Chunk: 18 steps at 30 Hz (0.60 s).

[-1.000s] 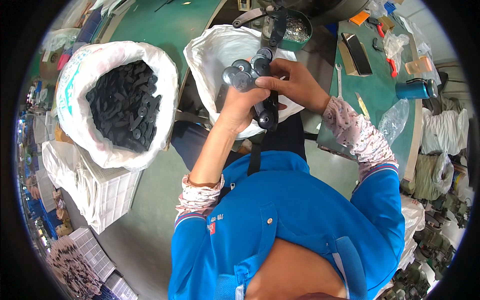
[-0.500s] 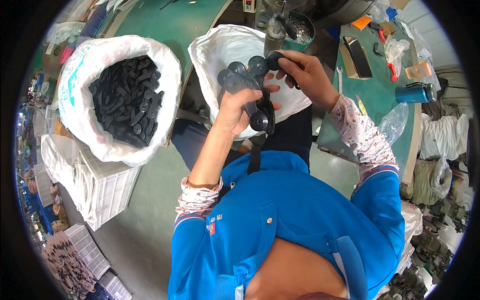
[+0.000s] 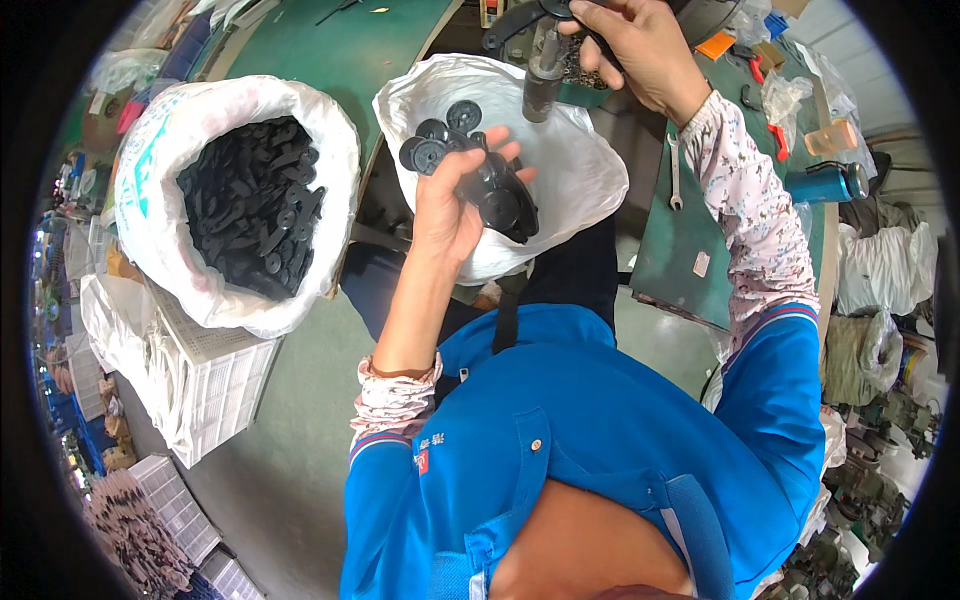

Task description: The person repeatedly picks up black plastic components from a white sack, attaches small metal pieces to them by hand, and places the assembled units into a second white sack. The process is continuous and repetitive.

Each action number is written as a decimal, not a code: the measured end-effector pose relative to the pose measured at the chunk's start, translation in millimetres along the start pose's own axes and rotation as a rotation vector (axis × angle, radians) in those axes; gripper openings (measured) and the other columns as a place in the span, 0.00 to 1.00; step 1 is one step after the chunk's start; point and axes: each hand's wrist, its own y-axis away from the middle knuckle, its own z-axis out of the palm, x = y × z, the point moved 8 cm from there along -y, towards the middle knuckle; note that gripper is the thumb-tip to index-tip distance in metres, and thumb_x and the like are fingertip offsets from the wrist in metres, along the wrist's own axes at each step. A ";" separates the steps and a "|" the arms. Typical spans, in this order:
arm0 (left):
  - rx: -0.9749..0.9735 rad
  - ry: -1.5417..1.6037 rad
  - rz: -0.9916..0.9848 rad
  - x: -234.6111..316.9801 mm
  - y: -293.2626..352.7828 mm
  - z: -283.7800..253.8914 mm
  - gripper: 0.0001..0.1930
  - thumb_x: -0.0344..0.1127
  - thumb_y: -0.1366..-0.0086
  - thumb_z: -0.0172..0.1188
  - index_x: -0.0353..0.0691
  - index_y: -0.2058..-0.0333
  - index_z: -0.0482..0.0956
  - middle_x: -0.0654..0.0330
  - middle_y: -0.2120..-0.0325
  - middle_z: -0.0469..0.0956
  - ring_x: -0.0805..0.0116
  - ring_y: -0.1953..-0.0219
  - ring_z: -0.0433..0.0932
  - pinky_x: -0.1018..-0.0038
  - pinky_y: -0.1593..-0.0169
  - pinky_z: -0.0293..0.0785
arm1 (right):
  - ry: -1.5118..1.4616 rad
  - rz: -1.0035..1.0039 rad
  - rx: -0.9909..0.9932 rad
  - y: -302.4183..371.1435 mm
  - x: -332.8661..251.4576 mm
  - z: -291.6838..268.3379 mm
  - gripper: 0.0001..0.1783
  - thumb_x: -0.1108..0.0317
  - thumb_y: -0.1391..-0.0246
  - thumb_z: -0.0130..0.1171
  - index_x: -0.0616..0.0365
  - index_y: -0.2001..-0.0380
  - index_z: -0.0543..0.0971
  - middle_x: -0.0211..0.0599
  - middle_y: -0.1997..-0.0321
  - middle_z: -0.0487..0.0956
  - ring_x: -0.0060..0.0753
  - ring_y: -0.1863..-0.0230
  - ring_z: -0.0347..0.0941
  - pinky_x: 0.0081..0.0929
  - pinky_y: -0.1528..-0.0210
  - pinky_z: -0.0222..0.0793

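While the left hand [image 3: 452, 205] clenches a stack of black round-headed plastic parts [image 3: 480, 175], its fingers wrapped under them, the bundle sits over a white plastic bag [image 3: 580, 175] at about 12 o'clock. At 1 o'clock the right hand [image 3: 635, 45] grips a dark lever [image 3: 520, 18] above a dark cylindrical press head [image 3: 543, 75]. At 10 o'clock a white sack [image 3: 160, 190] brims with black plastic parts [image 3: 255, 215]. A green tabletop [image 3: 690, 250] lies at 2 o'clock.

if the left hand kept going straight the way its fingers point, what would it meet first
Probably the white bag lying open just beyond it. The left hand holds a bunch of black round-ended parts, fingers pointing up and right over that bag. The dark cylinder under the right hand lies further along, though depth is unclear.
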 end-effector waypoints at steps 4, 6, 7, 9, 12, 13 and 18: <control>0.033 0.008 0.075 9.0 -6.0 -1.0 0.20 0.27 0.41 0.54 0.29 0.50 0.67 0.48 0.55 0.74 0.58 0.51 0.75 0.46 0.44 0.71 | -0.173 0.030 0.029 8.6 15.2 7.4 0.13 0.69 0.38 0.50 0.67 0.55 0.74 0.38 0.74 0.79 0.21 0.88 0.68 0.19 0.89 0.61; 0.038 0.005 0.109 11.8 -8.7 0.0 0.18 0.26 0.42 0.54 0.33 0.52 0.67 0.49 0.58 0.75 0.58 0.53 0.74 0.46 0.48 0.74 | -0.064 -0.070 -0.051 18.0 54.5 3.8 0.20 0.61 0.38 0.52 0.61 0.47 0.72 0.35 0.64 0.79 0.20 0.73 0.75 0.16 0.74 0.71; 0.041 0.004 0.122 12.9 -8.4 0.3 0.18 0.26 0.42 0.54 0.33 0.52 0.67 0.50 0.58 0.75 0.59 0.53 0.74 0.46 0.48 0.74 | -0.043 -0.037 -0.061 34.7 57.0 14.6 0.20 0.59 0.38 0.52 0.61 0.48 0.72 0.36 0.64 0.79 0.21 0.73 0.75 0.17 0.75 0.71; 0.036 -0.004 0.137 12.1 -9.3 1.9 0.18 0.26 0.42 0.54 0.33 0.52 0.68 0.50 0.59 0.75 0.59 0.53 0.75 0.48 0.48 0.74 | -0.004 -0.008 -0.118 59.4 68.2 33.4 0.22 0.54 0.39 0.52 0.61 0.52 0.72 0.37 0.63 0.79 0.22 0.73 0.76 0.17 0.76 0.72; 0.017 -0.051 0.122 4.9 -10.4 5.8 0.18 0.28 0.42 0.55 0.30 0.52 0.69 0.49 0.59 0.76 0.57 0.51 0.74 0.53 0.45 0.72 | 0.043 0.146 -0.278 84.1 104.0 64.7 0.24 0.54 0.39 0.53 0.63 0.50 0.70 0.39 0.64 0.79 0.25 0.72 0.78 0.20 0.72 0.75; 0.006 -0.079 0.104 0.7 -11.1 6.7 0.19 0.29 0.41 0.55 0.28 0.52 0.69 0.48 0.58 0.76 0.56 0.49 0.74 0.55 0.43 0.70 | -0.065 0.160 -0.303 90.4 106.8 73.7 0.23 0.57 0.39 0.54 0.64 0.50 0.70 0.41 0.65 0.79 0.27 0.72 0.78 0.20 0.73 0.75; 0.047 0.113 0.036 -2.7 -16.9 5.8 0.12 0.30 0.41 0.54 0.28 0.60 0.73 0.49 0.61 0.76 0.52 0.50 0.74 0.56 0.43 0.70 | -0.225 0.160 -0.357 101.8 108.1 75.5 0.18 0.67 0.37 0.49 0.67 0.49 0.67 0.43 0.65 0.79 0.30 0.68 0.79 0.24 0.68 0.76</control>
